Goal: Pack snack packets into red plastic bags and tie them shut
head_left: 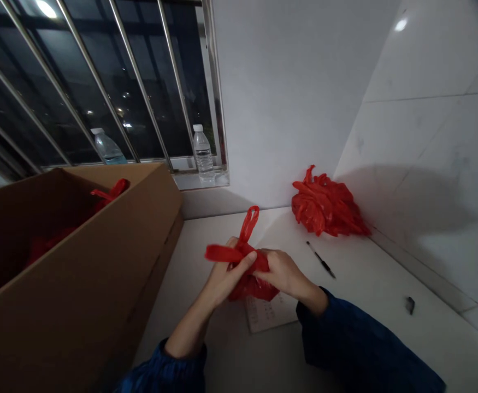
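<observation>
Between both hands, above the white table, is a red plastic bag (259,286) with one loop handle standing up and another strip pointing left. My left hand (224,275) is closed around the gathered neck of the bag, its thumb lying across the front. From the other side my right hand (282,270) grips the bag, fingers bent into the plastic. What the bag contains is hidden. Partly under the bag and hands lies a sheet of paper (269,319) with writing on it.
A large cardboard box (140,240) with red bags inside stands on the left. A heap of red plastic bags (324,204) lies in the back right corner. A pen (321,260) and a small black object (409,304) are on the table (357,327). Bottles (203,153) stand by the barred window.
</observation>
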Demonstrator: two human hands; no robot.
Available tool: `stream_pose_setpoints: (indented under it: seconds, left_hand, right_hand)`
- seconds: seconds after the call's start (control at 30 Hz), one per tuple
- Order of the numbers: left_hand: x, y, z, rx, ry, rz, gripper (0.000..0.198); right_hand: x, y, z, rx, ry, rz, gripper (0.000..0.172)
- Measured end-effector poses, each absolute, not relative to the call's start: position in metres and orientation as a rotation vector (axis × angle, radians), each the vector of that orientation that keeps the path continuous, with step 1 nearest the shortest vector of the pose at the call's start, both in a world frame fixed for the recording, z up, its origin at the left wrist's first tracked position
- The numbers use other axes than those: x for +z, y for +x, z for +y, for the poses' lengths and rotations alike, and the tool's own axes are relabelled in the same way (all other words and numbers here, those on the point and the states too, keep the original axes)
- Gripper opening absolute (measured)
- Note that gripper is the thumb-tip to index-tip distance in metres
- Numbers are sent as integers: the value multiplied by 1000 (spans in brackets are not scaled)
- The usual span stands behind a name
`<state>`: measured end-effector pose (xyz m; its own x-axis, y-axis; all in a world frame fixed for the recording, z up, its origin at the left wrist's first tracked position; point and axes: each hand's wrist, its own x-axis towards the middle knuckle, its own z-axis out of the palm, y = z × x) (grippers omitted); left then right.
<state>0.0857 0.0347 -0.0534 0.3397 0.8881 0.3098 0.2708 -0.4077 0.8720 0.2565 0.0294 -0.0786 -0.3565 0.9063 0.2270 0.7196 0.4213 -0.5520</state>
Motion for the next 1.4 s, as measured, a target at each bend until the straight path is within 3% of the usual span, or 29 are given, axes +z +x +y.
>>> stream_pose_setpoints:
  seconds: [0.07, 0.2, 0.27, 0.37, 0.47, 1.4]
  left_hand:
    - [-62, 84, 41, 1063, 2028, 1146, 33]
    - [-96, 78, 45, 1036, 2143, 1315, 32]
    - [-117, 74, 42, 986, 2203, 1362, 29]
    - [-145, 69, 39, 804, 2356, 1426, 46]
    - [-160, 68, 40, 637, 2438, 1472, 51]
    - [-176, 71, 43, 708, 2378, 1465, 48]
  right_hand:
    - [-83, 258, 30, 439, -1371, -2230, 35]
    - [-110, 257, 26, 488, -1292, -2334, 87]
    - [-128, 255, 22, 479, -1300, -2351, 98]
    - [-145, 255, 18, 457, -1345, -2374, 94]
    - [-151, 255, 17, 477, -1376, -2390, 92]
    - [-160, 252, 15, 453, -1416, -2389, 97]
